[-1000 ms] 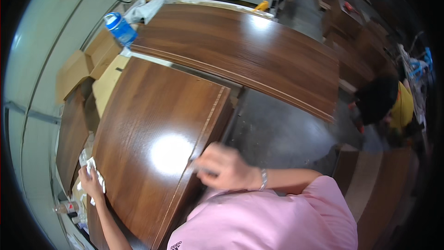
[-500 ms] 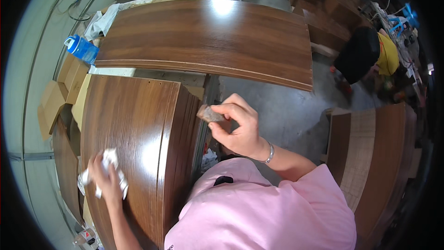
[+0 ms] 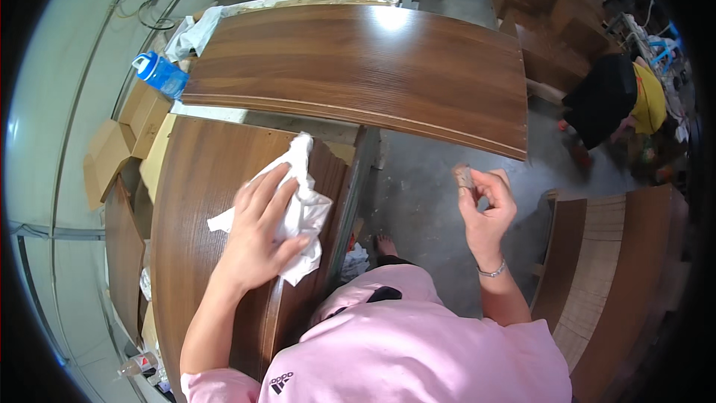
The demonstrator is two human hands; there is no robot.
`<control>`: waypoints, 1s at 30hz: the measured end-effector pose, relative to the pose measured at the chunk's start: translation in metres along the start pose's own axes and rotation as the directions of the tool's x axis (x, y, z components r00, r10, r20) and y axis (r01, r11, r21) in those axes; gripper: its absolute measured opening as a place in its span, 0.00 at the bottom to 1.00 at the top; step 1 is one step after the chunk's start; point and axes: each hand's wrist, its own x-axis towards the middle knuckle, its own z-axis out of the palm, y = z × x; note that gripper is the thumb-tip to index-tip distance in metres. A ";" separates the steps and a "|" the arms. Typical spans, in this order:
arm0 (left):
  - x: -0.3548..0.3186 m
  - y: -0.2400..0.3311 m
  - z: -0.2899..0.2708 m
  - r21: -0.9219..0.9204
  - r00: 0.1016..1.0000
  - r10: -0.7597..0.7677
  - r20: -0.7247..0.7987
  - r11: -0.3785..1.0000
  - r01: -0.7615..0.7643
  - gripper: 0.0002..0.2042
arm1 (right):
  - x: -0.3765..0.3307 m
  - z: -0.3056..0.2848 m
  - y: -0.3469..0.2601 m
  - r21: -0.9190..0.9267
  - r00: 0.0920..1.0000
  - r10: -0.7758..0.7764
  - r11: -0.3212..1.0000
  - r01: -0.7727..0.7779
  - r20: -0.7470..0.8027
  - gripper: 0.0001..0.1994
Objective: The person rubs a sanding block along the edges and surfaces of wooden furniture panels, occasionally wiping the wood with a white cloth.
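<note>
My left hand (image 3: 259, 242) lies over a crumpled white cloth (image 3: 302, 205), holding it against the top of a stack of dark brown wood-grain panels (image 3: 201, 179), near the grooved right edge. Its fingers are stretched along the cloth, the thumb out to the right. Over the floor to the right, my right hand (image 3: 488, 213) is closed in a pinch. Between thumb and fingertips it holds a small brown-and-grey piece (image 3: 462, 176), whose kind I cannot make out.
Across the far side lies another brown panel (image 3: 358, 60), with a blue bottle (image 3: 160, 75) at its left end. Open cardboard boxes (image 3: 112, 153) stand at left. More panels (image 3: 634, 254) are at right. Farther right a person in black and yellow (image 3: 604, 97) bends over.
My left hand has swept the cloth rightward and away from me, to the stack's right edge. My right hand has moved right, away from the stack, still pinching the small piece.
</note>
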 end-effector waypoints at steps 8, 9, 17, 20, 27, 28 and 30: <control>0.051 -0.010 0.022 -0.021 0.998 -0.014 -0.062 1.000 0.013 0.28 | -0.014 0.032 -0.002 0.077 0.977 -0.036 0.997 0.020 0.211 0.14; 0.033 -0.006 0.016 -0.019 0.999 -0.026 -0.035 1.000 0.025 0.28 | -0.017 0.035 -0.003 0.089 0.971 -0.083 0.994 0.065 0.226 0.14; 0.045 0.005 0.017 0.095 0.994 -0.071 -0.088 0.992 0.080 0.29 | -0.032 0.060 -0.002 0.177 0.952 -0.101 0.983 0.051 0.289 0.14; 0.062 0.003 0.027 0.116 0.990 -0.061 -0.126 0.990 0.076 0.28 | -0.026 0.066 -0.008 0.196 0.938 -0.107 0.980 0.043 0.329 0.13; -0.001 0.012 0.002 -0.078 0.985 -0.174 -0.005 0.982 0.173 0.26 | -0.019 0.057 0.001 0.148 0.954 -0.040 0.989 -0.005 0.298 0.15; -0.008 0.003 -0.008 -0.141 0.979 -0.203 0.009 0.969 0.202 0.24 | -0.016 0.058 -0.001 0.160 0.950 -0.044 0.987 -0.006 0.308 0.15; -0.026 -0.015 -0.008 -0.443 0.871 -0.436 -0.227 0.843 0.307 0.21 | -0.011 0.058 -0.005 0.133 0.941 -0.079 0.990 0.036 0.330 0.16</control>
